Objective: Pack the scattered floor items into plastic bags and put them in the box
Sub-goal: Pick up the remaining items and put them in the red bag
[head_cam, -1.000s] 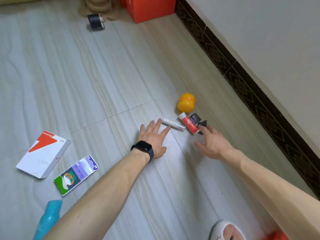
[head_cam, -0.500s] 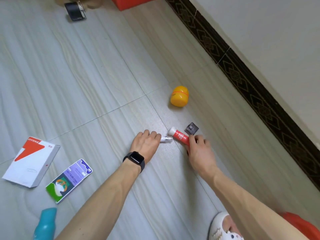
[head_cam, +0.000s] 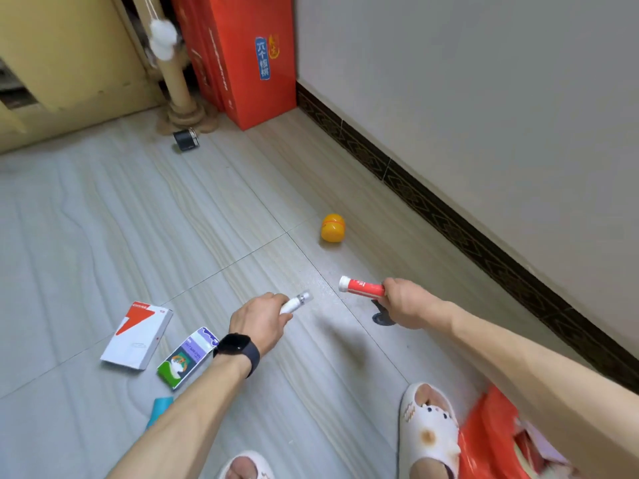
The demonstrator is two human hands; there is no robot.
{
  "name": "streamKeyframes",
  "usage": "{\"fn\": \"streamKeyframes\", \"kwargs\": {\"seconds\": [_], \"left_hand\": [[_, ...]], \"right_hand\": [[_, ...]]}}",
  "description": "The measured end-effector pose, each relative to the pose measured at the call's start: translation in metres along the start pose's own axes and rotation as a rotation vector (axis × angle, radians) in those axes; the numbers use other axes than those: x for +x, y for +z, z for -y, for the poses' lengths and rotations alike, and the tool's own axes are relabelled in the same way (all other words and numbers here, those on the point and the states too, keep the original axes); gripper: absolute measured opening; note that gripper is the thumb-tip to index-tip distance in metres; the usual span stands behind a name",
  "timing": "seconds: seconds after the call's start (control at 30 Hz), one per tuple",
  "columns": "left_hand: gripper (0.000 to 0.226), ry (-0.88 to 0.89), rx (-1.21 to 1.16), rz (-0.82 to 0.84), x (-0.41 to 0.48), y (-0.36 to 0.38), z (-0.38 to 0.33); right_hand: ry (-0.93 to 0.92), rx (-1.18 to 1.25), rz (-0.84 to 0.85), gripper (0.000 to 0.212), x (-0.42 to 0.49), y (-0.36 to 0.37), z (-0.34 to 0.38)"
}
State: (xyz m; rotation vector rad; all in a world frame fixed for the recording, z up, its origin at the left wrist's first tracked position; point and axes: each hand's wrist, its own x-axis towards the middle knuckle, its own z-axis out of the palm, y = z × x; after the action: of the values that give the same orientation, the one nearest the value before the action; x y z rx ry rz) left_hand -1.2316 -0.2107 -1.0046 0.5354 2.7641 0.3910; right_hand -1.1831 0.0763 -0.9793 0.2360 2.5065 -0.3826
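Your left hand [head_cam: 257, 319], the one wearing the black wristwatch [head_cam: 238, 347], is curled round a slim white plastic tube with a clear cap [head_cam: 298, 301]. It holds the tube nearer you than the yellow plastic egg-shaped capsule [head_cam: 333, 228] and a little to the capsule's left. Your right hand [head_cam: 404, 302] grips a red cylindrical tube with a white cap [head_cam: 361, 286] by its base, cap pointing left, nearer you than the capsule and just to its right. Under that hand a small dark object [head_cam: 382, 318] lies on the tile; you cannot tell what it is.

Well left of the capsule and nearer you lie a flat white carton with a red corner [head_cam: 136, 337] and a purple-and-green card box [head_cam: 186, 361], just beside each other. A crumpled red plastic bag [head_cam: 491, 440] sits nearer you than the capsule and to its right. Far beyond the capsule, a tall red cardboard box [head_cam: 249, 60] stands against the wall.
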Motion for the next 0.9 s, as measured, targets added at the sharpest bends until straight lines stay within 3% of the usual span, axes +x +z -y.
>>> {"fn": "streamKeyframes", "kwargs": {"seconds": [0.17,0.3,0.43,0.67,0.9], "left_hand": [[0.018,0.113,-0.022,-0.077,-0.021,-0.078,-0.063],[0.017,0.284,0.005,-0.103,-0.04,-0.114,-0.118],[0.02,0.444,0.052,-0.082,-0.062,-0.123,-0.176],[0.024,0.653,0.158,0.048,-0.092,-0.066,-0.273],[0.02,0.781,0.183,0.276,-0.104,0.031,-0.331]], "right_hand": [[0.007,0.279,-0.166,0.019,-0.095,-0.036,-0.008],[0.018,0.686,-0.374,0.007,-0.188,-0.03,-0.026],[0.147,0.999,-0.533,0.018,-0.267,0.012,-0.064],[0.524,1.074,-0.577,0.015,-0.345,0.111,-0.157],[0.709,1.215,-0.54,0.018,-0.353,0.177,-0.195]]}}
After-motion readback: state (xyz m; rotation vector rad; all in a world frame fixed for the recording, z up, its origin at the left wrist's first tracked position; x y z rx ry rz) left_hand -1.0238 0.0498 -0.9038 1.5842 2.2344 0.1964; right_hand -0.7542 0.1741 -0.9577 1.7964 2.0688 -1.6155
